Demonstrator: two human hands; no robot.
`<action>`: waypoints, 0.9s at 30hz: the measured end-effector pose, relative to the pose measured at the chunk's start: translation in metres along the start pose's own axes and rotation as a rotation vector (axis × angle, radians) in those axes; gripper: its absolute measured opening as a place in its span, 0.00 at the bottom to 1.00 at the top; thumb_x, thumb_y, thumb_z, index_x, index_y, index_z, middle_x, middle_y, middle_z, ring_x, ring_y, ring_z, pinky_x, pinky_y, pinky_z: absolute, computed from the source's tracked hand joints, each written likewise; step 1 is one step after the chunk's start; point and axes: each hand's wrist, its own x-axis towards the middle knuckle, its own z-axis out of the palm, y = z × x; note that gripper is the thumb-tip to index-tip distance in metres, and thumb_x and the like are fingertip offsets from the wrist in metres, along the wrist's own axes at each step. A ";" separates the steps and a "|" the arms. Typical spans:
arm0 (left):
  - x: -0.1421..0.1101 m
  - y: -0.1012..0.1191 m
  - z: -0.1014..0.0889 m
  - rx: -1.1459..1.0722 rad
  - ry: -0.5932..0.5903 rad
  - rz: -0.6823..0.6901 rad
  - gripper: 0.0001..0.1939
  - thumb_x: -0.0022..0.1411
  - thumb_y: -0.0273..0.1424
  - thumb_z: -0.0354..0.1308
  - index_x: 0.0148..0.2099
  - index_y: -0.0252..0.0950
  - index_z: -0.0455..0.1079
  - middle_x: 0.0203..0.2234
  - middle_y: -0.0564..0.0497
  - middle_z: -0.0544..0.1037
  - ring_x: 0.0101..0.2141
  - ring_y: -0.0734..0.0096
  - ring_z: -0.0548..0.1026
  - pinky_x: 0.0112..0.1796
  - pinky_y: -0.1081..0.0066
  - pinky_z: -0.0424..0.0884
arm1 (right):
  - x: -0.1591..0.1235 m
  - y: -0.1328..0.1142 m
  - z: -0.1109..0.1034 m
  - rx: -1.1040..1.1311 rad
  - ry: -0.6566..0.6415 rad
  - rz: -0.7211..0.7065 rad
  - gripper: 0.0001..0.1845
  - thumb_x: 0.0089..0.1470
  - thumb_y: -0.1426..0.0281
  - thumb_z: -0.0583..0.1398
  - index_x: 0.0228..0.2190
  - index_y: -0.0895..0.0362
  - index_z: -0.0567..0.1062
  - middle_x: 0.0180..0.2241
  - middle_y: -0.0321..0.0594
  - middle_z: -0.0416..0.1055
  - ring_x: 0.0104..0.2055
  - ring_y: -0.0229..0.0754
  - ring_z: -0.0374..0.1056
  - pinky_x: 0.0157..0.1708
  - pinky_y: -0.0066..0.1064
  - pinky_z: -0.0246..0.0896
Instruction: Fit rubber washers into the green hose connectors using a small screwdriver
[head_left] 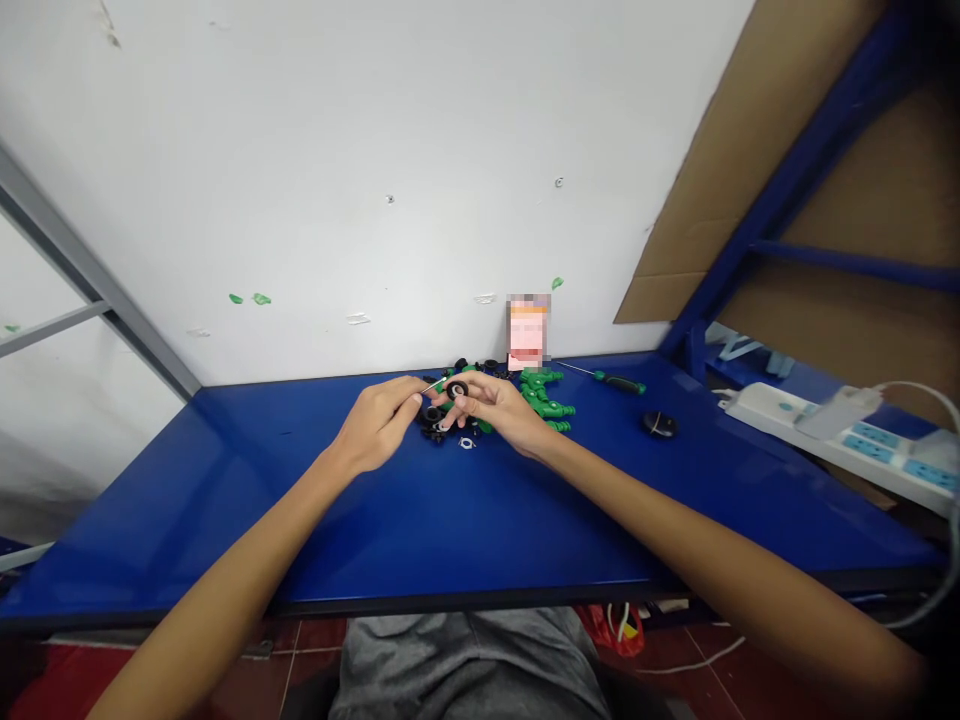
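Observation:
My left hand (381,422) is closed, thumb and fingertips pinching a thin, light-coloured strip or rod (433,385). Its tip reaches toward my right hand (501,405). Between the fingers of that hand is a small black ring (457,391) with a pale centre. Behind and below both hands lies a pile of small black parts (433,434), partly hidden by the fingers. A small white ring-shaped piece (467,443) lies on the near side of the pile. Several green plastic parts with ribbed ends (551,405) rest just right of my right hand.
A screwdriver (621,383) with a green and black handle and a round black object (659,425) lie to the right on the blue table (450,530). A pinkish box, blurred (528,335), stands against the white wall. A white power strip (840,435) is at the right edge.

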 end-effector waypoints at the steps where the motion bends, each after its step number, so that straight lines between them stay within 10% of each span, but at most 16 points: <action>1: 0.000 -0.001 -0.001 0.020 -0.042 -0.015 0.19 0.81 0.33 0.43 0.47 0.37 0.76 0.42 0.46 0.83 0.42 0.61 0.80 0.47 0.63 0.70 | 0.000 -0.002 -0.002 -0.067 -0.014 -0.024 0.21 0.62 0.56 0.72 0.49 0.55 0.78 0.44 0.45 0.85 0.36 0.43 0.84 0.37 0.34 0.73; 15: 0.004 -0.006 -0.003 0.229 -0.190 -0.011 0.17 0.76 0.30 0.44 0.34 0.37 0.68 0.29 0.49 0.76 0.30 0.64 0.72 0.36 0.65 0.63 | -0.001 0.006 0.003 -0.249 0.027 -0.068 0.19 0.64 0.57 0.70 0.49 0.54 0.76 0.41 0.43 0.86 0.38 0.46 0.85 0.47 0.41 0.79; 27: 0.002 0.007 0.005 0.427 -0.251 -0.097 0.16 0.79 0.27 0.45 0.46 0.37 0.76 0.41 0.45 0.82 0.37 0.61 0.80 0.36 0.66 0.68 | -0.004 0.000 -0.002 -0.578 -0.078 -0.183 0.18 0.72 0.61 0.62 0.58 0.54 0.77 0.41 0.42 0.84 0.43 0.47 0.83 0.53 0.43 0.76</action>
